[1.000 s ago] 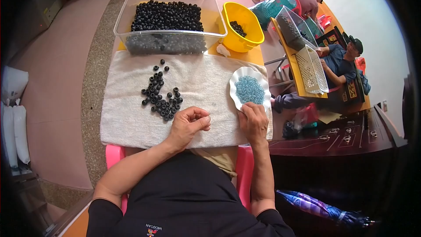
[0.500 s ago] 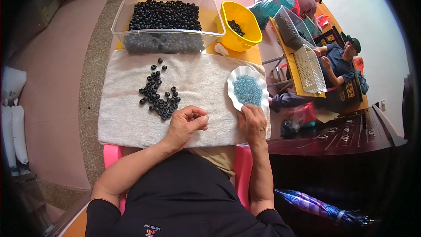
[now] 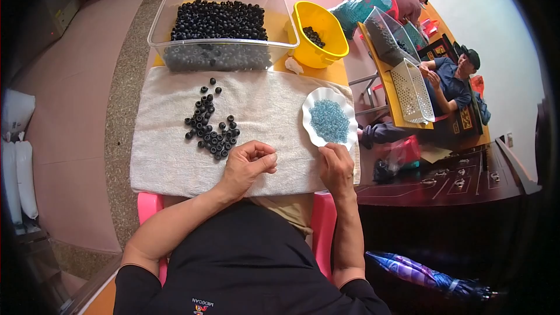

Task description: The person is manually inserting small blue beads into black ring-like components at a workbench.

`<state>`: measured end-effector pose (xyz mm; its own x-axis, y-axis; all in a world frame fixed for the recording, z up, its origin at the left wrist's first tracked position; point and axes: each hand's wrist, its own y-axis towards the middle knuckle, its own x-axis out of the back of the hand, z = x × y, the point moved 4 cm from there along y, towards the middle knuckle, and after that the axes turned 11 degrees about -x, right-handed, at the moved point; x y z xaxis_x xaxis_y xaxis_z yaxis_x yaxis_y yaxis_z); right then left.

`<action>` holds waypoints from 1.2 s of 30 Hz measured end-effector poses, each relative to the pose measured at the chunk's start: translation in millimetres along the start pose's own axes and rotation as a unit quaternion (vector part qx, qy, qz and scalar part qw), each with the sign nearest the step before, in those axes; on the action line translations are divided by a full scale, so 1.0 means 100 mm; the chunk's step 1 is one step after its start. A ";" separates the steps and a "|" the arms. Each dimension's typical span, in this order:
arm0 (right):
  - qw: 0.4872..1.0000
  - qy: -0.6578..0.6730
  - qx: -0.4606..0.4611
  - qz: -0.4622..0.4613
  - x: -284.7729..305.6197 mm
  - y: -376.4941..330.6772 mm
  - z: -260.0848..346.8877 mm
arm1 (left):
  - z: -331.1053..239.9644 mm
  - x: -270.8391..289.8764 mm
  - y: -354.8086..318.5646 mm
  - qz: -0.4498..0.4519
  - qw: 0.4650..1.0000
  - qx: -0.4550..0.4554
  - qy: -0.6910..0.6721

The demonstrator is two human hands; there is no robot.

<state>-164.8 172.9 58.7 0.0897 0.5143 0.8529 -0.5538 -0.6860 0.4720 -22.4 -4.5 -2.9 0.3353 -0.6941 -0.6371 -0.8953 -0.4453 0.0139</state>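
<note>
My left hand (image 3: 249, 166) rests on a white towel (image 3: 280, 105), its thumb and fingertips pressed together. Whatever they pinch, if anything, is hidden. Just beyond and left of it lies a loose pile of black barrel-shaped beads (image 3: 204, 122), each with a hole. My right hand (image 3: 336, 169) is closed in a pinch at the near rim of a white wavy-edged dish (image 3: 310, 131). Small clear-blue beads (image 3: 329, 119) are heaped in that dish. Anything between the right fingertips is too small to make out.
A clear plastic bin (image 3: 219, 52) of black beads stands at the back, beside a yellow tub (image 3: 332, 55) holding a few more. A crumpled tissue (image 3: 293, 65) lies before the tub. At the right, a co-worker (image 3: 449, 79) sits behind a white perforated basket (image 3: 411, 90).
My right hand has drawn back slightly from the blue beads toward me, its fingers curling in. My left hand and the black beads have stayed put.
</note>
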 end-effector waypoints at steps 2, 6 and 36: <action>1.000 0.000 0.007 -0.012 0.02 0.00 0.03 | -0.01 0.00 0.00 0.001 1.000 0.000 0.004; 0.999 0.013 0.004 -0.030 0.06 0.03 0.15 | -0.01 0.00 0.00 0.003 1.000 0.000 0.003; 0.777 0.525 -0.264 0.227 -0.33 0.09 0.57 | -0.01 -0.01 0.01 0.060 0.997 0.053 0.013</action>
<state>-125.7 120.5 47.1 -0.7847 0.6080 0.1209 -0.6186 -0.7551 -0.2174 -23.1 -4.3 -1.6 0.2295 -0.7536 -0.6159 -0.9549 -0.2969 0.0075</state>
